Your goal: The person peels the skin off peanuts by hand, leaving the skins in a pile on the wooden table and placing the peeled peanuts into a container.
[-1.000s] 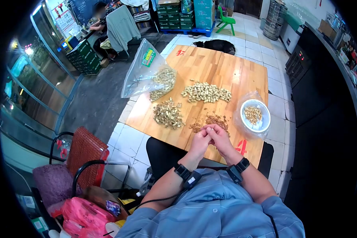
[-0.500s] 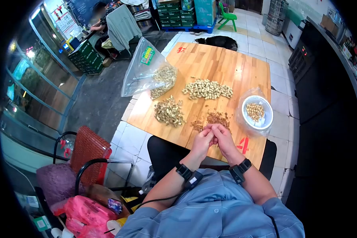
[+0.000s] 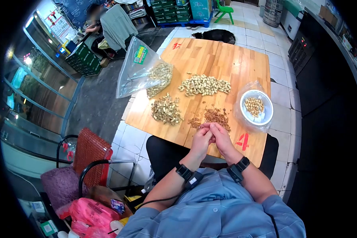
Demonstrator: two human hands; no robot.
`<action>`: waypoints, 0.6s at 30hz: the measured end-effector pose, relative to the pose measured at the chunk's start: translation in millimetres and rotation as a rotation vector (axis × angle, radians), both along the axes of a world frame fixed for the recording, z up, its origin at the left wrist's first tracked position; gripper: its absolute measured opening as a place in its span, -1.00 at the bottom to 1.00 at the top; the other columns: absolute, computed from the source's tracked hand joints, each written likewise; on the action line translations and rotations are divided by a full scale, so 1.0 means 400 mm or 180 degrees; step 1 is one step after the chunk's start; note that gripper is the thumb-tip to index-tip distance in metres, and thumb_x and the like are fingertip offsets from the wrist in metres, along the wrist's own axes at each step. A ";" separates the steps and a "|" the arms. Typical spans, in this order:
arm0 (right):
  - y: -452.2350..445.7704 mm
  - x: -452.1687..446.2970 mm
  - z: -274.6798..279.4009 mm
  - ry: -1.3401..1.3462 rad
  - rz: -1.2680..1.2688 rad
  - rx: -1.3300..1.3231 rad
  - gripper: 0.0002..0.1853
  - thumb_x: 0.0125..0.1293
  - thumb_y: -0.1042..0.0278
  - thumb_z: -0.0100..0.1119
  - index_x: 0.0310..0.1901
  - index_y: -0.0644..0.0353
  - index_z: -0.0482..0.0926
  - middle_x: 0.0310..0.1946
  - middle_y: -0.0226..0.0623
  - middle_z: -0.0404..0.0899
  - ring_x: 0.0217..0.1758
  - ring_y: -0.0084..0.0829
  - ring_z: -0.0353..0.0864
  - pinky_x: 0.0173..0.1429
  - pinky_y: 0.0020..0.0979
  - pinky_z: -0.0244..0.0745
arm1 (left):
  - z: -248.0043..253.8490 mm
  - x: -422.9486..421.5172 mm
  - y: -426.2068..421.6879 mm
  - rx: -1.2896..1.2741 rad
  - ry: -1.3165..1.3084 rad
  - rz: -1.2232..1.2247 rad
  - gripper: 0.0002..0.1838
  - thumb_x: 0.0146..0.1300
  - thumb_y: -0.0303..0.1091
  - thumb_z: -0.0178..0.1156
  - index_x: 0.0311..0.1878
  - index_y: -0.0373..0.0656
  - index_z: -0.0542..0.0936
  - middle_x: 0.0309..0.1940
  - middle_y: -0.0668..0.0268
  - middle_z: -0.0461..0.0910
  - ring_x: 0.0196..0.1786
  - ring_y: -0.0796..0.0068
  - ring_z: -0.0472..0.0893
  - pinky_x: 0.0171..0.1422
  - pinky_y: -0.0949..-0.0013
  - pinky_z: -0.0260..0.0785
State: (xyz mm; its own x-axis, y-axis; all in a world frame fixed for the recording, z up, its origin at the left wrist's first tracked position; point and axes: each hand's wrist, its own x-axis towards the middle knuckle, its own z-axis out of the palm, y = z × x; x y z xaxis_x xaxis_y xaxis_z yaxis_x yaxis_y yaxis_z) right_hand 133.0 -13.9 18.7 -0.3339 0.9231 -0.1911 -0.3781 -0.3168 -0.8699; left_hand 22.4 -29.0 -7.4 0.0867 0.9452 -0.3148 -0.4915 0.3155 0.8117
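Note:
My left hand [image 3: 202,139] and my right hand [image 3: 220,139] meet at the fingertips over the near edge of the wooden table [image 3: 242,59]. Both are closed; whatever they pinch is too small to make out. Reddish-brown skins [image 3: 217,116] lie just beyond them. Farther off is a heap of unshelled peanuts [image 3: 205,85]. Broken shells [image 3: 166,110] are piled to the left, below a clear plastic bag [image 3: 161,75] with peanuts inside. To the right, a white bowl [image 3: 268,114] wrapped in plastic holds shelled peanuts [image 3: 254,106].
A red-brown chair [image 3: 92,154] with a purple cushion [image 3: 63,186] and a pink bag [image 3: 92,214] stand at lower left. Beyond the table lies a black animal [image 3: 216,35]. A person [image 3: 94,29] sits at the back left. Dark cabinets line the right.
The whole view has shifted slightly, with the table a little higher in the picture. My hands stay together at the table's near edge, their fingers only slightly moved.

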 end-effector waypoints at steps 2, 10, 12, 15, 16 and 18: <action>0.007 0.004 -0.002 -0.0013 -0.0021 -0.0056 -0.65 0.55 0.14 -0.07 0.08 0.22 0.56 -0.22 -0.43 0.62 -0.40 -0.70 0.49 -0.32 -0.63 0.43 | -0.014 -0.004 0.008 -0.0086 -0.0184 -0.0077 -0.85 0.49 -0.30 0.06 -0.11 -0.15 0.55 -0.34 0.44 0.53 -0.31 0.63 0.50 -0.13 0.48 0.43; 0.025 0.015 -0.007 -0.0112 0.0048 -0.0138 -0.61 0.55 0.10 -0.07 0.10 0.25 0.55 -0.02 -0.30 0.63 -0.24 -0.63 0.60 -0.28 -0.62 0.52 | 0.004 -0.010 0.020 -0.0241 -0.0422 -0.0237 -0.77 0.49 -0.27 0.06 0.07 -0.18 0.52 -0.12 0.36 0.60 -0.13 0.56 0.60 -0.01 0.43 0.48; 0.024 0.015 -0.002 -0.0076 0.0018 -0.0127 -0.62 0.55 0.11 -0.07 0.11 0.24 0.54 -0.02 -0.30 0.63 -0.23 -0.62 0.61 -0.28 -0.60 0.53 | 0.007 -0.009 0.019 -0.0221 -0.0400 -0.0247 -0.76 0.49 -0.26 0.06 0.07 -0.18 0.52 -0.12 0.37 0.60 -0.13 0.57 0.60 -0.02 0.44 0.47; 0.024 0.003 -0.002 0.0050 -0.0106 -0.0152 -0.64 0.55 0.11 -0.04 0.10 0.20 0.56 -0.12 -0.39 0.64 -0.33 -0.69 0.54 -0.32 -0.66 0.44 | -0.002 -0.008 0.020 -0.0156 -0.0314 -0.0243 -0.76 0.50 -0.23 0.06 0.05 -0.18 0.54 -0.16 0.40 0.60 -0.16 0.60 0.59 -0.06 0.48 0.45; 0.023 -0.003 -0.001 0.0028 -0.0149 -0.0125 -0.65 0.55 0.11 -0.05 0.09 0.20 0.55 -0.10 -0.38 0.64 -0.30 -0.69 0.55 -0.30 -0.65 0.44 | -0.008 -0.009 0.021 -0.0145 -0.0259 -0.0237 -0.76 0.50 -0.23 0.06 0.04 -0.17 0.54 -0.18 0.41 0.59 -0.17 0.62 0.58 -0.07 0.49 0.44; 0.019 -0.014 0.004 -0.0015 -0.0232 -0.0069 -0.66 0.55 0.12 -0.06 0.08 0.20 0.55 -0.07 -0.37 0.64 -0.24 -0.67 0.56 -0.26 -0.64 0.45 | -0.012 -0.006 0.022 -0.0144 -0.0150 -0.0178 -0.77 0.50 -0.22 0.05 0.01 -0.16 0.56 -0.22 0.45 0.58 -0.21 0.66 0.56 -0.10 0.51 0.42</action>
